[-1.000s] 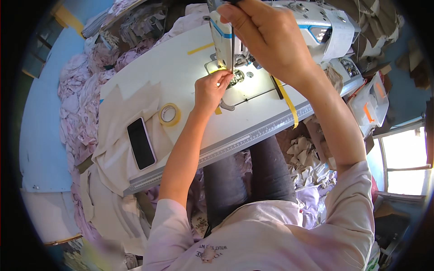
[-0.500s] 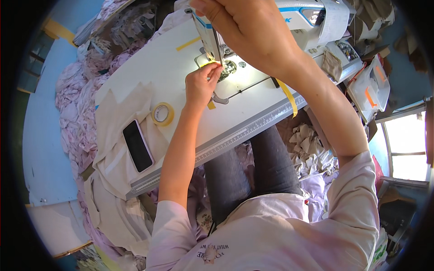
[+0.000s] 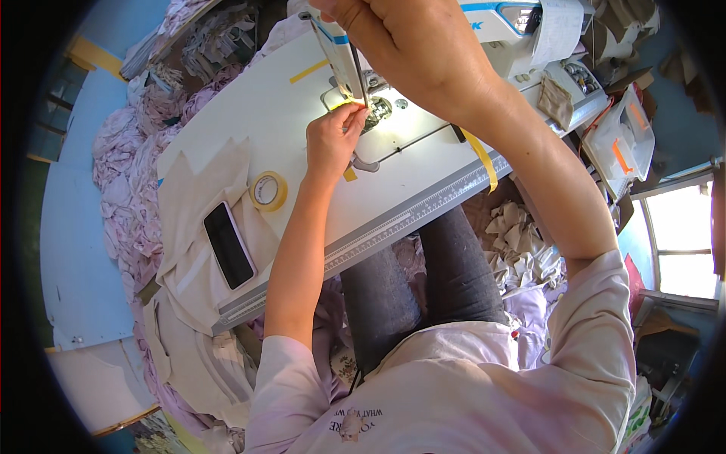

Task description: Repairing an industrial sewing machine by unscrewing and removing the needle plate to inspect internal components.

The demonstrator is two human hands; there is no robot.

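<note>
At the lit needle area of a white and blue sewing machine [image 3: 491, 21], my left hand [image 3: 330, 144] is raised with thumb and fingertips pinched together. What the pinch holds, if anything, is too small to make out. Beside the fingertips lies the exposed metal mechanism [image 3: 378, 112] in the machine bed. My right hand [image 3: 420, 57] is up in front of the machine head [image 3: 333, 41], its fingers curled and partly cut off by the upper edge. A thin dark metal shaft [image 3: 358, 72] runs down between that hand and the left fingertips; whether the right hand holds it is unclear.
On the white table [image 3: 423, 178] a roll of yellow tape [image 3: 268, 191] and a phone [image 3: 229, 246] lie on beige fabric [image 3: 200, 181]. A ruler strip [image 3: 408, 223] lines the front edge. Fabric heaps [image 3: 125, 181] stand left; a clear plastic bin [image 3: 631, 136] is at right.
The whole view has shifted very slightly. Both hands keep nearly the same pose at the machine, the left still pinched by the needle area and the right still by the head.
</note>
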